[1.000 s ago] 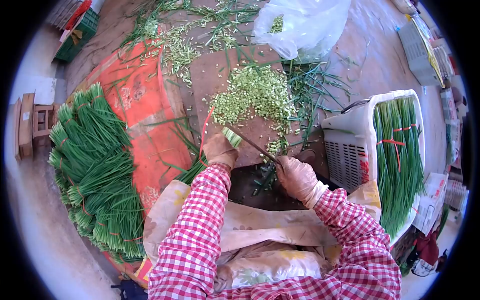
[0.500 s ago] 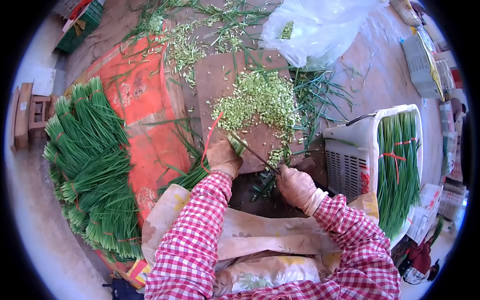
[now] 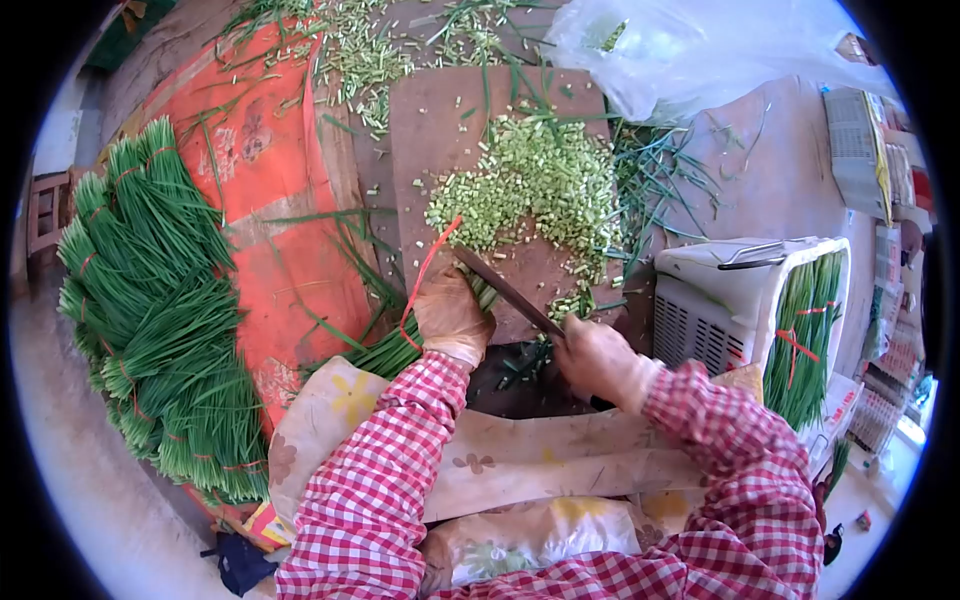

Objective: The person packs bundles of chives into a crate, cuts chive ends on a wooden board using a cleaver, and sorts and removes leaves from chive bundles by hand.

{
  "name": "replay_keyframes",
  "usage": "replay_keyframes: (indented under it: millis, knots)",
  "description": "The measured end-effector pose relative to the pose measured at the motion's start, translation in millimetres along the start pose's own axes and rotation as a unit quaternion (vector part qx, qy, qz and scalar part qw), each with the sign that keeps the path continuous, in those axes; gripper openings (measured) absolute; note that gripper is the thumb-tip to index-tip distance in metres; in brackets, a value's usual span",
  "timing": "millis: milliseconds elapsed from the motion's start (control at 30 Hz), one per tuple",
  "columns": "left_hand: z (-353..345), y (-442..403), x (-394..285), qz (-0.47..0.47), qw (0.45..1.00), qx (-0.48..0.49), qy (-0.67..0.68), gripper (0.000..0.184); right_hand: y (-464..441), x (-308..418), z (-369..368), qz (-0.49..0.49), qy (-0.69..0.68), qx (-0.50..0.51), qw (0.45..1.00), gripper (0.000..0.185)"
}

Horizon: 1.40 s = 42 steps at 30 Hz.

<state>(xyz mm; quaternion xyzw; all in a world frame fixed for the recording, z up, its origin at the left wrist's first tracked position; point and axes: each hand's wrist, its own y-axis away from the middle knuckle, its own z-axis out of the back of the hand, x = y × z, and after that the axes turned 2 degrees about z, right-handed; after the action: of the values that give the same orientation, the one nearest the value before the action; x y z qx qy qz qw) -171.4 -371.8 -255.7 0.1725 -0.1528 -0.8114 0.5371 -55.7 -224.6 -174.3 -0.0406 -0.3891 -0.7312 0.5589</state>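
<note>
My gloved left hand (image 3: 452, 312) is wrapped round a bundle of green stalks (image 3: 385, 353) at the near edge of a wooden board (image 3: 425, 120). A red tie (image 3: 430, 265) loops up beside that hand. In my gloved right hand (image 3: 597, 362) is the handle of a dark-bladed knife (image 3: 510, 293). Its blade slants up and left, with the tip by the left hand and over the bundle's end. Pale chopped stalk pieces (image 3: 535, 180) are heaped on the board beyond the knife.
Tied green bundles (image 3: 165, 330) are piled at the left, beside an orange sheet (image 3: 285, 290). To the right stands a pale plastic crate (image 3: 700, 300) holding more stalks. A clear plastic bag (image 3: 680, 60) lies at the back. Loose trimmings (image 3: 360, 55) are scattered behind the board.
The knife blade has swung up over the bundle's end, closer to my left hand. The view has shifted, and the crate looks turned and lower.
</note>
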Motion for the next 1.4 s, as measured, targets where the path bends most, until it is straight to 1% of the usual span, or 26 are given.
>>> replay_keyframes:
  millis: [100,133,167,300,367,433,500,633,700,733,767,800,833,867,900,933,967,1033,1100,1167,1200,1233,1267,1333,1367,1400]
  knots:
    - [1.5,4.2,5.1,-0.025,0.997,-0.057,-0.039,0.066,-55.7,-0.7,-40.5,0.032,-0.038,-0.048,0.998,0.023]
    - [2.6,-0.7,7.9,-0.008,1.0,0.009,0.025,0.071,-60.0,2.2,-40.4,0.024,-0.048,-0.063,0.997,0.023]
    - [3.3,5.5,10.2,-0.016,1.0,0.01,0.017,0.071,-64.1,1.4,-37.9,-0.01,-0.053,-0.044,0.998,0.024]
    - [9.0,1.5,10.7,-0.023,0.999,-0.004,-0.022,0.064,-80.1,0.5,-49.5,0.017,-0.035,-0.08,0.996,0.027]
    - [25.8,20.5,16.5,-0.067,0.996,0.059,0.01,0.056,-81.3,4.8,-46.1,0.055,-0.031,-0.134,0.989,0.025]
    - [42.6,57.6,19.7,-0.088,0.995,0.038,0.039,0.059,-76.7,10.7,-30.5,0.017,0.056,-0.112,0.992,0.019]
    - [46.3,91.6,35.0,-0.234,0.949,-0.16,0.135,0.069,-83.7,-4.0,-31.5,0.027,0.088,-0.193,0.977,0.019]
    - [103.8,137.3,31.1,-0.285,0.928,-0.205,0.127,0.079,-105.4,-27.8,-51.3,-0.008,0.134,-0.207,0.969,0.032]
    - [132.5,150.0,33.0,-0.373,0.894,-0.212,0.124,0.078,-101.9,-33.5,-76.3,0.057,0.25,-0.337,0.906,0.042]
    - [147.1,156.2,33.5,-0.422,0.877,-0.2,0.112,0.077,-62.5,-4.1,-41.9,0.044,0.165,-0.212,0.962,0.052]
    - [158.9,165.8,29.0,-0.418,0.877,-0.212,0.111,0.077,-49.1,7.4,-24.7,0.024,0.028,-0.067,0.997,0.058]
    - [167.8,174.8,20.7,-0.446,0.874,-0.189,0.034,0.073,-36.3,14.6,-9.2,0.001,-0.109,0.081,0.991,0.064]
    - [171.4,182.9,14.0,-0.473,0.864,-0.165,-0.04,0.069,8.7,27.6,7.8,-0.032,-0.511,0.247,0.823,0.066]
    - [158.2,186.5,10.7,-0.507,0.839,-0.17,-0.096,0.064,40.3,53.2,9.2,0.053,-0.673,0.281,0.682,0.068]
    - [164.7,202.1,-2.8,-0.517,0.848,-0.085,-0.075,0.061,50.7,55.0,-12.0,0.04,-0.722,0.333,0.606,0.069]
    - [155.6,218.2,-12.6,-0.528,0.831,-0.14,-0.105,0.061,62.1,45.0,-36.4,0.033,-0.718,0.327,0.614,0.069]
    - [145.4,237.6,-21.1,-0.537,0.811,-0.189,-0.133,0.061,74.2,30.8,-66.9,0.06,-0.735,0.191,0.648,0.063]
    - [143.2,268.2,-36.2,-0.594,0.783,-0.159,-0.096,0.058,92.1,44.8,-64.0,0.091,-0.82,0.237,0.512,0.065]
    - [116.5,290.1,-45.1,-0.618,0.767,-0.172,0.03,0.055,105.6,66.4,-59.3,0.129,-0.847,0.277,0.436,0.067]
    - [109.5,313.4,-39.7,-0.603,0.78,-0.085,0.142,0.048,115.7,80.1,-57.5,0.151,-0.851,0.289,0.412,0.071]
    - [116.9,321.9,-27.5,-0.606,0.749,0.084,0.255,0.046,120.2,85.4,-57.7,0.156,-0.85,0.289,0.411,0.073]
    - [130.2,330.1,-10.9,-0.584,0.686,0.249,0.355,0.043,125.3,88.9,-56.5,0.147,-0.84,0.251,0.458,0.08]
    - [144.6,338.2,-3.5,-0.619,0.616,0.188,0.449,0.039,128.5,90.0,-57.3,0.165,-0.837,0.233,0.467,0.079]
    - [170.7,357.0,36.4,-0.548,0.639,0.193,0.504,0.028,131.5,86.3,-59.0,0.159,-0.832,0.254,0.466,0.078]
    - [177.4,368.1,58.8,-0.44,0.66,0.2,0.575,0.024,144.2,93.3,-52.3,0.126,-0.851,0.244,0.449,0.079]
    - [162.3,383.1,73.5,-0.304,0.594,0.127,0.734,0.029,149.4,92.2,-50.1,0.143,-0.842,0.236,0.463,0.079]
